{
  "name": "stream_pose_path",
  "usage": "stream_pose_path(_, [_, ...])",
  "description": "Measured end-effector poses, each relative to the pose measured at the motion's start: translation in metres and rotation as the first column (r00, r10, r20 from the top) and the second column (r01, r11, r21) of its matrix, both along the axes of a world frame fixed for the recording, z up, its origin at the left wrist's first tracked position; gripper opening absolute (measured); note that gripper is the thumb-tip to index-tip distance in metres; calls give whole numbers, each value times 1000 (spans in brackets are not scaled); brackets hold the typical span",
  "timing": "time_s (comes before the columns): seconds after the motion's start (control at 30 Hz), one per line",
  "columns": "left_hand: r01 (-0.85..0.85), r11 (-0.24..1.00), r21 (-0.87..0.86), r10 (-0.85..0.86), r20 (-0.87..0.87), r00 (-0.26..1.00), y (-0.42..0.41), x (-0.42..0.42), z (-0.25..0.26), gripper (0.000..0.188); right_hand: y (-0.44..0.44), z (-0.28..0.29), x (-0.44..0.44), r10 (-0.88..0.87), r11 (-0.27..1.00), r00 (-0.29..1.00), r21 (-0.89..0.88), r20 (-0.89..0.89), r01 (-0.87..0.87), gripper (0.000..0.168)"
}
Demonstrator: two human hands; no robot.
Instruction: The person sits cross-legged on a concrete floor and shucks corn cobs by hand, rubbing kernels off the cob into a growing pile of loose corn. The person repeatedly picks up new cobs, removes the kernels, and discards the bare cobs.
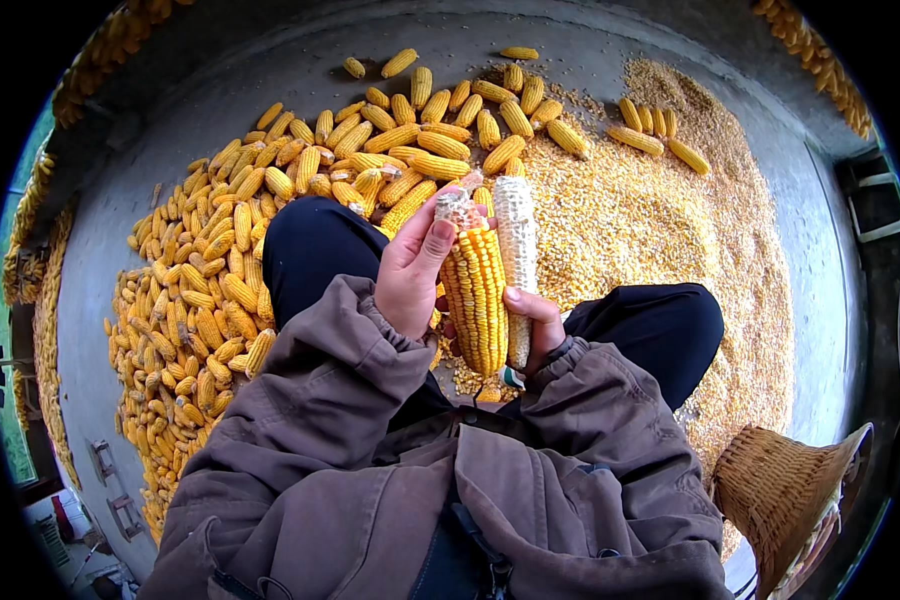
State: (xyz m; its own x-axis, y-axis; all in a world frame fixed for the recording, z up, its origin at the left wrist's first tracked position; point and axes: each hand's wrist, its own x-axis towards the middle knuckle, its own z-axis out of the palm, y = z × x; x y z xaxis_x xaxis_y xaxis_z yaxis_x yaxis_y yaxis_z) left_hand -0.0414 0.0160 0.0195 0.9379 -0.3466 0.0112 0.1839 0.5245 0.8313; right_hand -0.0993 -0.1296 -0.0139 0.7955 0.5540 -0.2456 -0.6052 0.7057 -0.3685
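Note:
A yellow ear of corn (pixel 474 300) is held upright between my knees, its upper end bare of kernels. My left hand (pixel 420 266) grips that stripped end, thumb on top. Low on the right, my right hand (pixel 536 322) holds a pale, bare corncob (pixel 517 232) alongside the ear, and its thumb presses against the kernels. The other fingers of the right hand are mostly hidden behind the ear and cob. Below the right hand shows a small green and white object (pixel 511 377), too partly covered to name.
Unshelled corn ears (pixel 195 300) are heaped at the left and ahead. Loose kernels (pixel 630 217) spread over the concrete floor (pixel 292 67) on the right, with several ears (pixel 645 131) lying on them. A woven basket (pixel 772 480) stands at the lower right. Corn bunches (pixel 814 60) hang along the sides.

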Motion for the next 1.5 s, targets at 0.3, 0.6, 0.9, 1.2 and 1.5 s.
stream_pose_path(0.3, [-130,991,-12,130,43,991,-13,-6,-2,47,2,-1,-3,-64,998,998,22,-17,64,67])
stream_pose_path(0.6, [8,980,-198,-39,-152,988,-9,-7,16,47,7,-3,1,-29,988,1000,152,2,28,66])
stream_pose_path(0.9, [20,990,-140,-33,-91,995,-10,-4,5,63,0,-4,0,-96,992,995,80,-5,96,63])
stream_pose_path(1.2, [384,905,-184,-416,-199,887,1,-20,-16,72,-6,13,12,-170,767,901,-521,399,375,63])
stream_pose_path(1.5, [704,709,-50,-668,-369,646,21,-18,-4,67,-45,81,23,153,331,516,-535,843,777,36])
